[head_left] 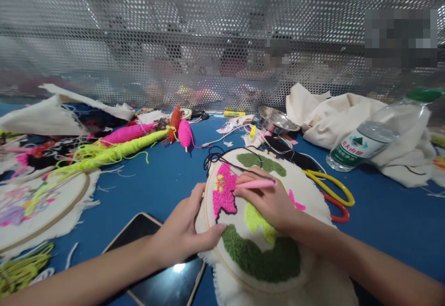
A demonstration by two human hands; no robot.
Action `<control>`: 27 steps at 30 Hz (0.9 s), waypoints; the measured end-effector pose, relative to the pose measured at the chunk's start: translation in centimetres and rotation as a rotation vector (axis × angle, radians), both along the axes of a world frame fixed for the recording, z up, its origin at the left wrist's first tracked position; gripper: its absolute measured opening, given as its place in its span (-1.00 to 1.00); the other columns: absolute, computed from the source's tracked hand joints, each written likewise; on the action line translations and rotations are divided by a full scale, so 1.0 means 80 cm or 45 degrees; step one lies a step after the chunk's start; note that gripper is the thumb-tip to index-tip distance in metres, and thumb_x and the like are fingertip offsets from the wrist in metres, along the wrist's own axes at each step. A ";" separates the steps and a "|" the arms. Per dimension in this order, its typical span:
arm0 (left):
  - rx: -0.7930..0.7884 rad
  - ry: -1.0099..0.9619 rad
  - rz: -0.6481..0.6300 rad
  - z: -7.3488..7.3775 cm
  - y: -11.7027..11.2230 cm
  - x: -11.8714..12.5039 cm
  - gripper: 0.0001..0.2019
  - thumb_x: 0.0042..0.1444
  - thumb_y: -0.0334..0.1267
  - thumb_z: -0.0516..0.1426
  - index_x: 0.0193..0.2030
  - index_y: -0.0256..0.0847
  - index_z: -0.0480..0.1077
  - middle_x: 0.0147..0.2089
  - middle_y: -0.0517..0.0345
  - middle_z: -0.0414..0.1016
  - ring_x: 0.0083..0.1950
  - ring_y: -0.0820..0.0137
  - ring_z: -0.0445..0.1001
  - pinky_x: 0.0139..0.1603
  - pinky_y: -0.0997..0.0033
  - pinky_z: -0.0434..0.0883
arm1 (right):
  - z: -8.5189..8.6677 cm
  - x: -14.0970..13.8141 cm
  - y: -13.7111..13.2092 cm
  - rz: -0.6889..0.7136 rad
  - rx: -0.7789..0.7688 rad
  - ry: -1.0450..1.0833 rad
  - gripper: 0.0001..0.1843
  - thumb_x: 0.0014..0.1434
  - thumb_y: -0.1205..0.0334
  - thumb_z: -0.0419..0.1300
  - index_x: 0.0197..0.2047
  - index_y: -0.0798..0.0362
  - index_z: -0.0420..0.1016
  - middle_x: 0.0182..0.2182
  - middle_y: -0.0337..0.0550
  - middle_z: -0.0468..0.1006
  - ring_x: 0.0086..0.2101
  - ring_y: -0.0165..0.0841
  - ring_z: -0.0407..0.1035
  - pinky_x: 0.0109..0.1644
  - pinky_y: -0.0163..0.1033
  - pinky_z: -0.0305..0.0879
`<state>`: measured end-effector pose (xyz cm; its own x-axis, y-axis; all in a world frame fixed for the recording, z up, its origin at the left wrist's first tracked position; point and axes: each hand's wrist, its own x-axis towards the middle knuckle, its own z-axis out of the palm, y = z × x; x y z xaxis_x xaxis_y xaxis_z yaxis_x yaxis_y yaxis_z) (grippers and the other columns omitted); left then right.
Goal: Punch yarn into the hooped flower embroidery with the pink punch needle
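Note:
My left hand (186, 227) grips the left rim of a round embroidery hoop (232, 282), thumb on top and fingers partly hidden underneath. White cloth stretched in it carries a pink tufted flower (223, 194) edged in dark yarn, a lime-yellow patch (259, 225) and dark green leaf shapes (259, 259). My right hand (266, 201) is closed around a pink punch needle (255, 184), resting by the pink flower's right edge; its tip is hidden by the fingers. Black yarn (217, 155) lies loosely over the hoop's top left.
Beneath my left forearm lies a dark phone or tablet (167, 273). Scissors with yellow and red handles (332, 188) lie right of the hoop, a water bottle (361, 146) beyond. Yarn bundles (128, 150) and another hoop (66, 208) occupy the left; a perforated metal screen (208, 41) stands behind.

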<state>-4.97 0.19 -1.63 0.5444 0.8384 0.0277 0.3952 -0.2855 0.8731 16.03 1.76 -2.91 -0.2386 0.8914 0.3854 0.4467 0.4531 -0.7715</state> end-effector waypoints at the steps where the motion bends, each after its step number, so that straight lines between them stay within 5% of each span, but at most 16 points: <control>1: -0.001 0.007 0.001 0.000 0.000 0.000 -0.53 0.07 -0.05 0.09 0.05 -0.18 0.07 -0.08 0.03 0.48 -0.12 0.24 0.48 -0.18 0.31 0.43 | -0.002 0.001 0.000 -0.024 -0.027 0.034 -0.87 0.20 0.19 0.13 -0.35 0.04 0.42 -0.38 -0.18 0.50 -0.36 -0.35 0.40 -0.27 -0.23 0.30; 5: 0.012 0.022 0.005 -0.001 0.001 0.001 -0.51 0.06 -0.05 0.10 0.06 -0.19 0.06 -0.04 0.00 0.47 -0.10 0.24 0.48 -0.16 0.32 0.43 | -0.013 0.006 -0.001 -0.113 -0.112 0.304 -0.81 0.28 0.13 -0.01 -0.26 0.03 0.34 -0.41 -0.19 0.53 -0.54 -0.44 0.39 -0.46 -0.32 0.31; 10: 0.001 0.012 0.020 -0.001 0.000 0.001 -0.51 0.06 -0.03 0.09 0.05 -0.20 0.07 -0.04 -0.02 0.46 -0.12 0.24 0.48 -0.18 0.31 0.44 | -0.016 0.005 -0.001 -0.085 -0.073 0.441 -0.82 0.29 0.14 -0.02 -0.26 0.02 0.31 -0.36 -0.18 0.52 -0.51 -0.45 0.42 -0.47 -0.34 0.36; 22: 0.010 -0.010 0.038 -0.002 -0.001 0.002 -0.51 0.05 -0.03 0.09 0.06 -0.19 0.08 -0.07 0.02 0.47 -0.13 0.23 0.47 -0.18 0.31 0.42 | -0.014 0.005 -0.002 -0.117 -0.043 0.415 -0.76 0.30 0.14 -0.04 -0.27 0.05 0.38 -0.28 -0.15 0.45 -0.55 -0.52 0.38 -0.42 -0.34 0.36; 27: 0.011 -0.035 0.028 -0.001 -0.003 0.001 -0.50 0.05 -0.03 0.10 0.07 -0.18 0.08 -0.08 0.03 0.47 -0.13 0.23 0.47 -0.17 0.31 0.42 | -0.002 0.002 0.000 -0.054 -0.007 0.136 -0.79 0.25 0.17 0.05 -0.35 0.04 0.43 -0.34 -0.13 0.50 -0.39 -0.37 0.40 -0.29 -0.23 0.35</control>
<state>-4.88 -0.04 -1.73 0.5247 0.8498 0.0497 0.3776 -0.2847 0.8811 16.22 1.75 -3.07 -0.1584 0.9021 0.4013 0.3808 0.4308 -0.8181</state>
